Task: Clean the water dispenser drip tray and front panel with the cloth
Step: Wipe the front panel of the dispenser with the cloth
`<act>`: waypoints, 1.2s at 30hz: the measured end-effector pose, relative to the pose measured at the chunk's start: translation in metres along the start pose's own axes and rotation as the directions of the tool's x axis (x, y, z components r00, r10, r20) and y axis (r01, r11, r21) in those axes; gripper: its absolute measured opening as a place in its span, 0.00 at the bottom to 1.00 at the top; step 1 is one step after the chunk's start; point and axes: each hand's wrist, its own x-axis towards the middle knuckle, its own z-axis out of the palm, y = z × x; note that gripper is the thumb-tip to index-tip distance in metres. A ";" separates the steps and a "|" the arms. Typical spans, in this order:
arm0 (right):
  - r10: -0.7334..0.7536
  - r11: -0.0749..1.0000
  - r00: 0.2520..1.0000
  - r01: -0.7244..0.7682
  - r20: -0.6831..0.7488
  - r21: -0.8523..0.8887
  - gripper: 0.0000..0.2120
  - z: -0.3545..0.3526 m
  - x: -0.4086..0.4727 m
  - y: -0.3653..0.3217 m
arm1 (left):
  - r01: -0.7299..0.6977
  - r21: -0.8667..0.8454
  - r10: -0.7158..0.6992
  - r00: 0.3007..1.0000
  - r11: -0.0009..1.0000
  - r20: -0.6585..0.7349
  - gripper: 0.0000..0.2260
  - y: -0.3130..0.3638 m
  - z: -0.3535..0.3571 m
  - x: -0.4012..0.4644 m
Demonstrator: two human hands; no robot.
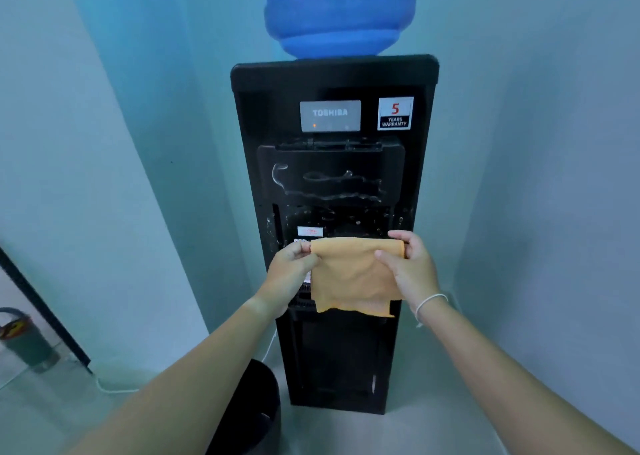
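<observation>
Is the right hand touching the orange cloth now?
Touching. In the head view, the right hand pinches the top corner of the cloth: its fingers curl behind the edge and the thumb lies across the front.

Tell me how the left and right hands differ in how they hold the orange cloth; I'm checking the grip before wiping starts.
The left hand pinches the top left corner of the cloth at its fingertips, while the right hand wraps the top right edge, thumb laid across the front. The right wrist wears a white band; the left is bare. Both hold the cloth spread in front of the black dispenser, hanging below their grip.
</observation>
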 end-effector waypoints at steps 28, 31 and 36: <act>-0.663 0.241 0.741 0.349 0.108 -0.906 0.11 0.060 0.101 -0.148 | -0.279 0.617 0.470 0.866 0.736 -0.169 0.06 0.142 -0.058 0.103; -0.619 0.227 0.766 0.386 0.174 -0.894 0.13 0.076 0.096 -0.152 | -0.267 0.649 0.476 0.863 0.712 -0.167 0.07 0.138 -0.068 0.105; -0.645 0.310 0.737 0.495 0.203 -0.812 0.07 0.104 0.084 -0.155 | -0.237 0.657 0.436 0.887 0.716 -0.155 0.07 0.137 -0.086 0.109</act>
